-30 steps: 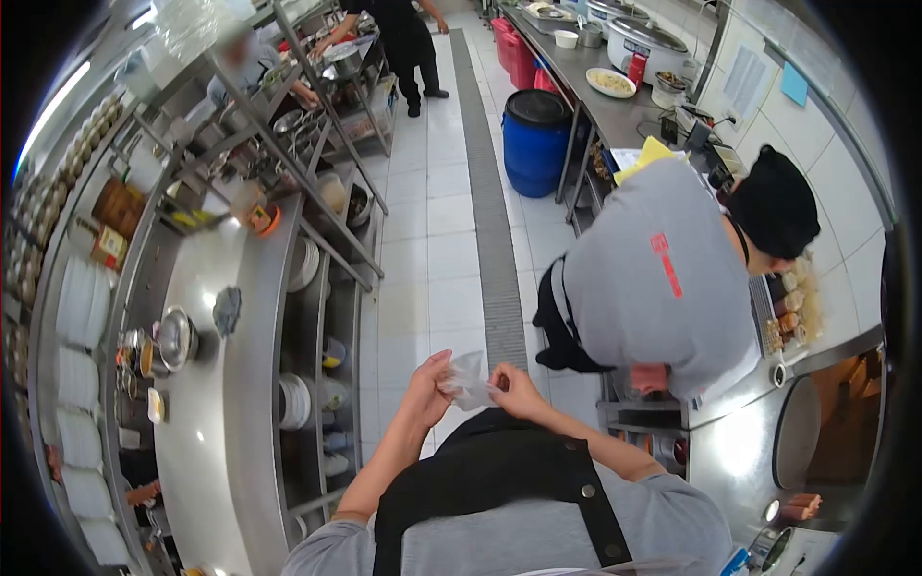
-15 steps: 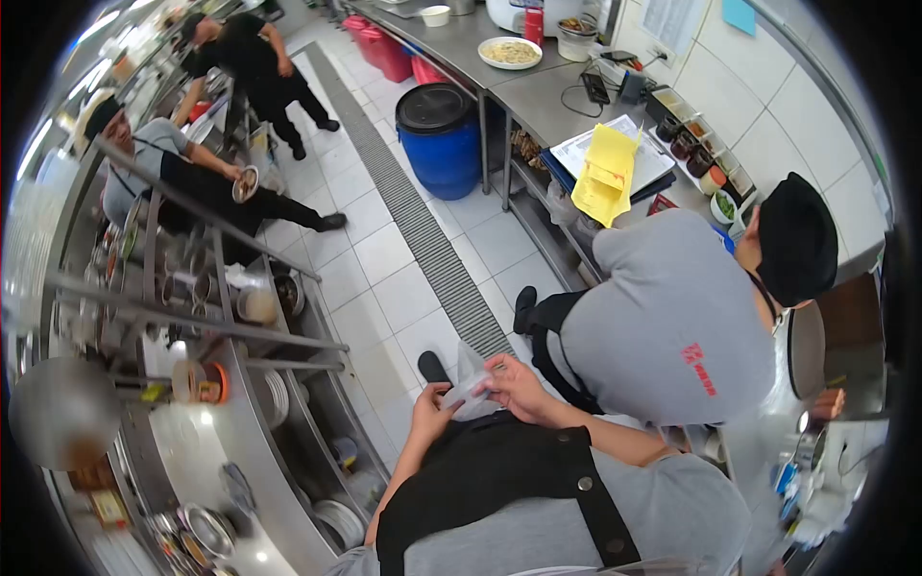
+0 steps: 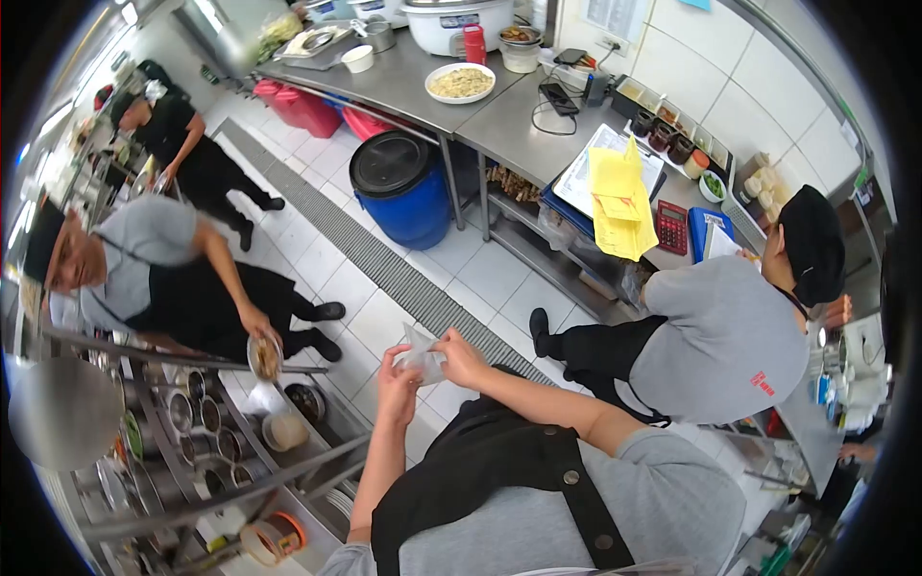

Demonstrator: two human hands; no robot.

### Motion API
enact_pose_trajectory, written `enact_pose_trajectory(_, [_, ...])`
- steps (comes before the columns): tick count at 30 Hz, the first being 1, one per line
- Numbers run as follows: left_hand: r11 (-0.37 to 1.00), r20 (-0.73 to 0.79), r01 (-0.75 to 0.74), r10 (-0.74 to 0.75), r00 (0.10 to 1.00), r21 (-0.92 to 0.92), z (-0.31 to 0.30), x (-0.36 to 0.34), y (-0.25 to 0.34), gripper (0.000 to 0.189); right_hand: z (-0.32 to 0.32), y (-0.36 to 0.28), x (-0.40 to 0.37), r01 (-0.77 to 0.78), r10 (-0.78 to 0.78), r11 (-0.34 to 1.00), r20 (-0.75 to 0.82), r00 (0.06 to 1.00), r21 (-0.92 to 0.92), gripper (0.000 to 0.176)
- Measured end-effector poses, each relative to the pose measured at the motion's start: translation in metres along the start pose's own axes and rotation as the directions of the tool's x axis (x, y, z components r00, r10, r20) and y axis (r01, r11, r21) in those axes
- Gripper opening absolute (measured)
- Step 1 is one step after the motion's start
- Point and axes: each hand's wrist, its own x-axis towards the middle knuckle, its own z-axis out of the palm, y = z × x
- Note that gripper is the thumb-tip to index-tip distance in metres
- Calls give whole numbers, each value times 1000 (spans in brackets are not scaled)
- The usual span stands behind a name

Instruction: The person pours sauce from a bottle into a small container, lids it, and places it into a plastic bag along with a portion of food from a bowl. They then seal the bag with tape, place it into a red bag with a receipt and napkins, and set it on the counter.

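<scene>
Clear, thin plastic makes the bag (image 3: 420, 355) look light, limp and perhaps slippery, best taken by its edges, as it sits above the apron (image 3: 471, 470), pinched between the fingers of the left hand (image 3: 396, 382) and right hand (image 3: 463, 360).

2 hands (image 3: 428, 372) hold a clear plastic bag (image 3: 421, 355).
</scene>
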Motion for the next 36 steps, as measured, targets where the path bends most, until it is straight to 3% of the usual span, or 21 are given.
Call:
enact_pose_trajectory(1, [995,37,-23,19,999,99,8,14,3,39,17,24,17,80,-80,997,-126,989,-7,24])
enact_pose_trajectory(4, [999,-30,24,-23,999,38,26,62,3,29,-13,76,81,-97,45,989,394,918,113,20])
enact_pose_trajectory(6, [1000,-55,15,-15,998,12,32,94,4,17,-57,96,119,-130,-5,945,408,913,301,17])
enact_pose_trajectory(7, [1000,-63,-6,7,998,10,37,110,7,15,-92,86,141,-205,57,940,464,884,274,18])
enact_pose_trajectory(8, [999,-70,-30,31,997,9,41,128,11,14,-109,101,168,-149,37,946,359,932,289,19])
enact_pose_trajectory(9, [990,-106,-67,81,991,124,29,153,9,13,-142,98,196,-269,122,872,349,929,410,21])
enact_pose_trajectory(11, [949,-208,-76,145,967,306,27,194,30,23,-216,101,259,-57,41,870,42,998,489,23])
enact_pose_trajectory(12, [900,-264,-65,194,945,430,22,219,39,30,-256,97,290,-70,157,851,-125,980,520,19])
enact_pose_trajectory(13, [850,-281,-69,249,927,523,16,247,44,36,-297,91,321,-73,287,771,-243,926,633,17])
enact_pose_trajectory(14, [790,-298,-61,300,906,610,5,275,45,42,-324,136,372,142,176,867,-560,810,477,16])
enact_pose_trajectory(15, [705,-276,-67,362,890,706,-17,306,40,46,-363,158,411,170,205,897,-726,656,408,13])
enact_pose_trajectory(16, [594,-254,-25,381,889,804,10,311,72,43,-404,192,454,280,120,913,-852,509,296,18])
enact_pose_trajectory(17, [575,-240,-5,349,906,818,27,321,95,41,-442,213,491,269,212,905,-897,388,331,24])
enact_pose_trajectory(18, [555,-224,11,317,922,832,38,337,111,39,-483,194,499,57,168,979,-926,339,198,31])
enact_pose_trajectory(19, [625,-224,14,258,940,781,45,355,120,35,-514,211,529,-20,55,998,-964,261,52,35])
enact_pose_trajectory(20, [642,-164,-36,249,954,766,55,370,129,35,-544,246,562,-59,23,998,-944,330,4,42])
enact_pose_trajectory(22, [677,-46,-127,232,972,725,78,394,146,34,-584,247,591,-311,26,940,-878,479,-142,46])
enact_pose_trajectory(23, [712,-109,-23,139,984,702,91,399,154,35,-593,242,602,-416,69,888,-839,539,-194,48])
enact_pose_trajectory(25, [677,-88,-35,146,985,736,97,416,147,36,-607,238,618,-592,169,737,-760,628,-325,52])
enact_pose_trajectory(29, [652,-64,13,55,996,758,83,448,113,37,-616,266,658,-663,296,605,-649,701,-440,59])
enact_pose_trajectory(36, [594,15,10,-37,999,805,87,519,131,36,-620,281,690,-669,365,589,-589,721,-454,59])
